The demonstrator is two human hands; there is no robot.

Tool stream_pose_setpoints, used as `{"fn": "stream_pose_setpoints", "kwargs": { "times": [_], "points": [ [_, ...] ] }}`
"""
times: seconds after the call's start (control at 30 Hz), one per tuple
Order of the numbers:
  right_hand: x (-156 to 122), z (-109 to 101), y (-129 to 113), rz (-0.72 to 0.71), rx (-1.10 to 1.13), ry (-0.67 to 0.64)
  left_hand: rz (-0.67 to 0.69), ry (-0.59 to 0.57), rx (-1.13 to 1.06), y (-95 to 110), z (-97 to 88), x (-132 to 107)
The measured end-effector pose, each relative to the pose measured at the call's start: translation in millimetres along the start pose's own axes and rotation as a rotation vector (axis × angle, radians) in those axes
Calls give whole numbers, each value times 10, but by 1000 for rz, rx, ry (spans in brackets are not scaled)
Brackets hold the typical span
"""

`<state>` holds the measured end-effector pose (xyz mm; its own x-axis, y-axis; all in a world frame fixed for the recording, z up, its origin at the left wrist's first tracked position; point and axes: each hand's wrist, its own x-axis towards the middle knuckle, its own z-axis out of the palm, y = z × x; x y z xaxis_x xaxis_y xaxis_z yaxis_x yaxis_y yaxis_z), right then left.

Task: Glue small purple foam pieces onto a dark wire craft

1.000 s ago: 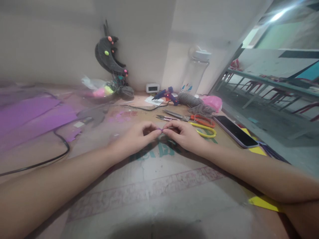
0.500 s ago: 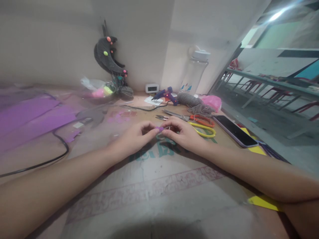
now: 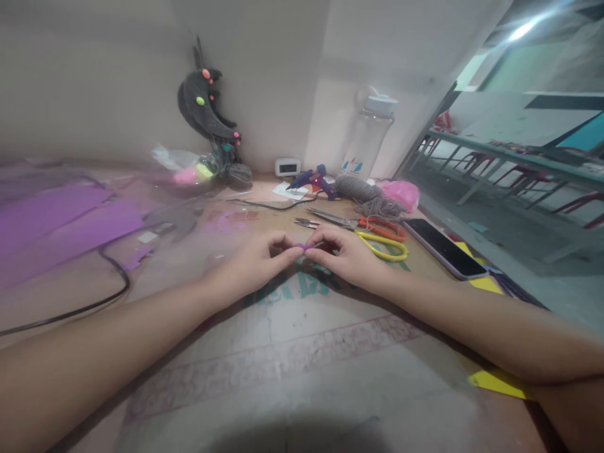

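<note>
Fingertips of our right hand (image 3: 355,257) have closed in toward our left hand (image 3: 258,257) since the earlier head view. Both now pinch the small purple piece (image 3: 306,247) at the frame's centre, so we judge it is being worked two-handed.

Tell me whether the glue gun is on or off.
The glue gun looks on: a red light glows on its body. Whether it is hot, I cannot tell.

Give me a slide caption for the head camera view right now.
Left hand and right hand pinch a small purple piece over a printed board, near yellow-handled scissors.
</note>
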<state>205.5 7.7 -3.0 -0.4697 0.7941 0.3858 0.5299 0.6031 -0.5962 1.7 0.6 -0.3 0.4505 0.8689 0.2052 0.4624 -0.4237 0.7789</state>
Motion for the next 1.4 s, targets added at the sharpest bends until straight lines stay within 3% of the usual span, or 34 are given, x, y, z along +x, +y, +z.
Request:
{"fn": "stream_pose_setpoints", "kwargs": {
  "times": [0.57, 0.63, 0.77, 0.9, 1.03, 1.27, 1.4],
  "points": [
    [-5, -18, -44, 70, 66, -40, -23, 20, -32, 26, -7, 1],
    [-10, -14, -30, 53, 103, 3, -33, 27, -28, 35, -8, 2],
    [-21, -23, -14, 7, 181, 216, -60, 49, -15, 55, -10, 5],
    [-56, -57, -57, -66, 66, 330, -79, 73, -24, 62, -18, 8],
    [-100, -72, -120, -120, 28, 257, -96, 74, -35, 60, -27, 8],
    [-87, -25, -107, -48, 125, 201, -95, 82, -41, 74, -27, 7],
    [-71, -16, -68, -172, 82, 238, -106, 75, -47, 58, -22, 7]
  ]
}}
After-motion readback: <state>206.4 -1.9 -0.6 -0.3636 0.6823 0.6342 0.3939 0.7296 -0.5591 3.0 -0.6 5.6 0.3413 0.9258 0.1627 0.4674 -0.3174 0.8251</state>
